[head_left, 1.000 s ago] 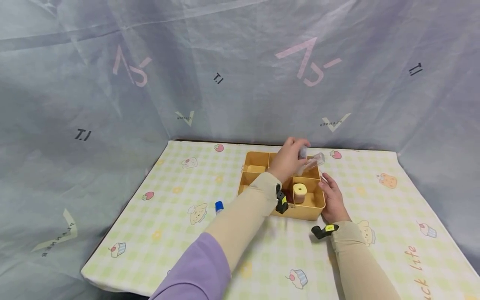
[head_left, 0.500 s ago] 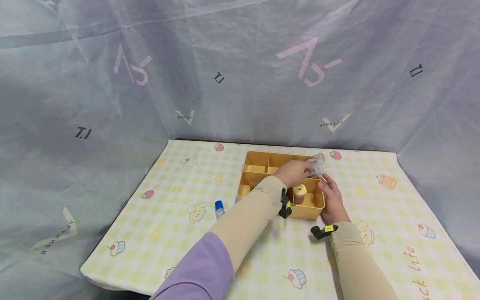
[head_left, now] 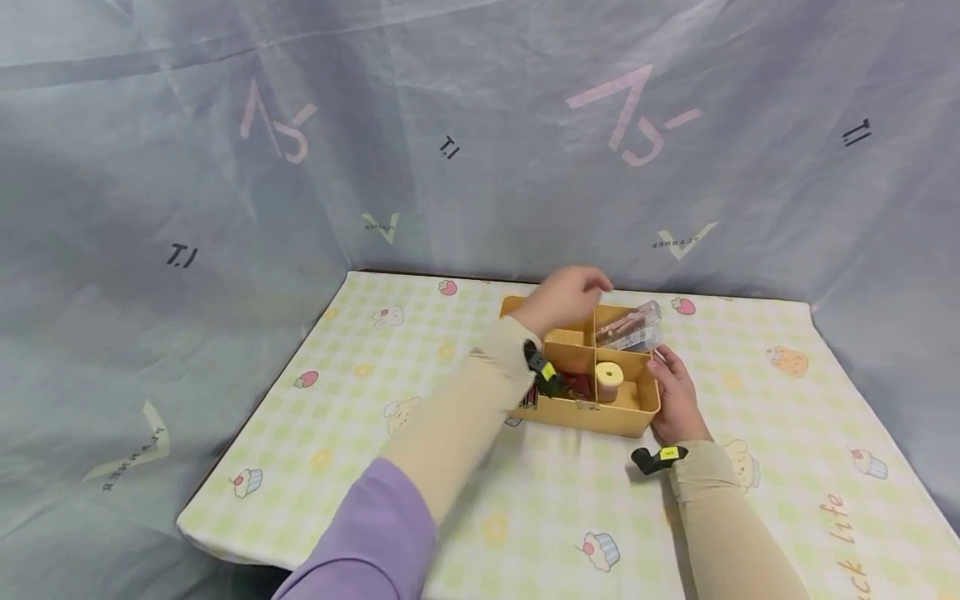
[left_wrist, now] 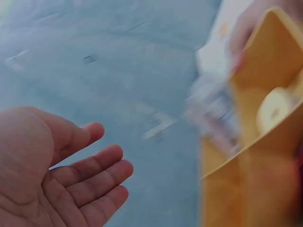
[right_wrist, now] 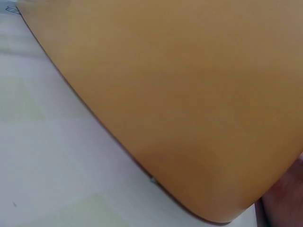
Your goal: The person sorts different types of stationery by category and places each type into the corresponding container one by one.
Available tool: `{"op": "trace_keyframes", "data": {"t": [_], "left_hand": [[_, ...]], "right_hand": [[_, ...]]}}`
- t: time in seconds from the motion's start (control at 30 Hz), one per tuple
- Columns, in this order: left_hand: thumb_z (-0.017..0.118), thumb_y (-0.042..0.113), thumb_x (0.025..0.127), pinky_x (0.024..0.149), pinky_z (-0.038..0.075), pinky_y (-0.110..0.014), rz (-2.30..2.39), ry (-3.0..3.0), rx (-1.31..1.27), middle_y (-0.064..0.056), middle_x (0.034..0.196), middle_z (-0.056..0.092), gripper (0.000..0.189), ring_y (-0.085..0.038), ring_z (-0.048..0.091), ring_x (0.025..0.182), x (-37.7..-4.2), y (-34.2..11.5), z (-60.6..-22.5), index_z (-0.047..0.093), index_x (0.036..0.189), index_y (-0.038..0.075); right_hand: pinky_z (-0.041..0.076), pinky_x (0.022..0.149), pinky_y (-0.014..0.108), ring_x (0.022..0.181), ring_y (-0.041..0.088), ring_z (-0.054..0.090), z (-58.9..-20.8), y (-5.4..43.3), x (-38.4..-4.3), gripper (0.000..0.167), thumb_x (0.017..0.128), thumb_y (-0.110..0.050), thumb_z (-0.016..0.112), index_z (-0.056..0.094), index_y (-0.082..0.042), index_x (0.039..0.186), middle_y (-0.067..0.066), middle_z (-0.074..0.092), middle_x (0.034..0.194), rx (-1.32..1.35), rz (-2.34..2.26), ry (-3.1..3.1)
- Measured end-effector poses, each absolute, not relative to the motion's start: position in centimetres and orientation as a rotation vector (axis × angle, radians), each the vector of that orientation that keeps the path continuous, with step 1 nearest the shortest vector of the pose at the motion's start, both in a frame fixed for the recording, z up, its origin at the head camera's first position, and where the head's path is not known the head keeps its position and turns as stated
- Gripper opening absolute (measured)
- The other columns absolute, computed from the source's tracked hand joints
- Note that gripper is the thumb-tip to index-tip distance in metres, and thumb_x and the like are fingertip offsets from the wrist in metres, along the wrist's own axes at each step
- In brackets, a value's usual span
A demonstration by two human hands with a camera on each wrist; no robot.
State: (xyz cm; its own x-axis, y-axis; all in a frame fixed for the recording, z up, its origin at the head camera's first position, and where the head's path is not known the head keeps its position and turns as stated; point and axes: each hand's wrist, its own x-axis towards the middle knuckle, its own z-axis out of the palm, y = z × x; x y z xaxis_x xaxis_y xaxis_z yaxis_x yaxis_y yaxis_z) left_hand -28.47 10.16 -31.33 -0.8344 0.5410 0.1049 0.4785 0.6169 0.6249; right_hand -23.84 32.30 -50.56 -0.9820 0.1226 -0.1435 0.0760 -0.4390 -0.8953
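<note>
A yellow divided box (head_left: pixel 615 423) sits on the table. My left hand (head_left: pixel 564 293) hovers over its back middle part, holding nothing; in the left wrist view its fingers are spread and the palm shows. Clear plastic cases (head_left: pixel 633 330), one with a barcode label, lean in the back right compartment and stick up over the rim. My right hand (head_left: pixel 677 400) grips the box's right wall, fingertips right at the rim. The right wrist view is mostly filled by the box's outer wall (right_wrist: pixel 180 104). A cream-topped spool (head_left: pixel 609 379) stands in the front right compartment.
A dark red thing (head_left: pixel 579 384) lies in the front middle compartment, and thin dark sticks (head_left: pixel 529 397) show left of it, partly behind my left wrist. A grey curtain (head_left: pixel 480 200) hangs behind the table's back edge. A checked cloth (head_left: pixel 540 500) covers the table.
My left hand has let go of a clear plastic case in the back right compartment, then risen and moved left. My right hand stays at the box. The head view has shifted slightly.
</note>
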Motion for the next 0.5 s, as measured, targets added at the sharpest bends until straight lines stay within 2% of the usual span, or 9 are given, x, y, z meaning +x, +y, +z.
{"op": "trace_keyframes", "data": {"t": [0.1,0.2,0.27,0.3,0.37,0.5], "left_hand": [[0.046,0.017,0.107,0.076,0.049,-0.029,1.171,2.729,0.816,-0.005,0.132,0.063,0.030,-0.015,0.057,0.084,-28.8,6.5,-29.5,0.067,0.127,0.011],[0.046,0.017,0.107,0.085,0.050,-0.033,1.186,2.793,0.739,-0.005,0.129,0.065,0.029,-0.017,0.060,0.099,-29.1,2.7,-29.0,0.069,0.124,0.012],[0.046,0.020,0.107,0.087,0.050,-0.037,1.102,2.868,0.670,-0.006,0.123,0.067,0.028,-0.019,0.060,0.101,-29.2,0.3,-29.4,0.070,0.119,0.011],[0.046,0.021,0.107,0.088,0.049,-0.038,1.021,2.904,0.621,-0.006,0.123,0.066,0.029,-0.020,0.060,0.100,-29.1,-0.8,-29.9,0.069,0.119,0.011],[0.046,0.022,0.106,0.084,0.049,-0.039,0.847,2.917,0.535,-0.009,0.114,0.067,0.028,-0.020,0.058,0.090,-28.7,-2.6,-31.0,0.069,0.114,0.007],[0.053,0.026,0.103,0.068,0.048,-0.035,0.597,2.760,0.350,-0.012,0.100,0.066,0.024,-0.017,0.050,0.067,-27.8,-4.7,-34.2,0.065,0.110,0.006]], "right_hand": [[0.025,0.121,0.033,0.144,0.014,0.032,-50.5,32.3,-23.7,0.053,0.105,-0.022,0.056,0.031,-0.028,0.151,-0.003,0.030,0.158,-0.283,2.633,-1.635],[0.025,0.121,0.033,0.143,0.013,0.033,-50.3,32.3,-23.6,0.050,0.105,-0.021,0.055,0.033,-0.028,0.149,-0.004,0.032,0.156,-0.276,2.639,-1.627],[0.025,0.121,0.032,0.143,0.013,0.032,-50.2,32.5,-23.5,0.048,0.105,-0.020,0.055,0.034,-0.028,0.147,-0.005,0.033,0.155,-0.266,2.642,-1.625],[0.025,0.120,0.031,0.143,0.012,0.032,-50.2,32.5,-23.4,0.047,0.105,-0.020,0.055,0.035,-0.028,0.146,-0.006,0.034,0.154,-0.263,2.640,-1.620],[0.025,0.120,0.031,0.142,0.013,0.032,-50.1,32.7,-23.3,0.045,0.105,-0.019,0.055,0.036,-0.027,0.145,-0.006,0.034,0.154,-0.252,2.632,-1.611],[0.025,0.120,0.030,0.143,0.013,0.031,-49.8,33.2,-23.1,0.046,0.105,-0.019,0.055,0.036,-0.028,0.145,-0.006,0.034,0.154,-0.253,2.620,-1.609]]}}
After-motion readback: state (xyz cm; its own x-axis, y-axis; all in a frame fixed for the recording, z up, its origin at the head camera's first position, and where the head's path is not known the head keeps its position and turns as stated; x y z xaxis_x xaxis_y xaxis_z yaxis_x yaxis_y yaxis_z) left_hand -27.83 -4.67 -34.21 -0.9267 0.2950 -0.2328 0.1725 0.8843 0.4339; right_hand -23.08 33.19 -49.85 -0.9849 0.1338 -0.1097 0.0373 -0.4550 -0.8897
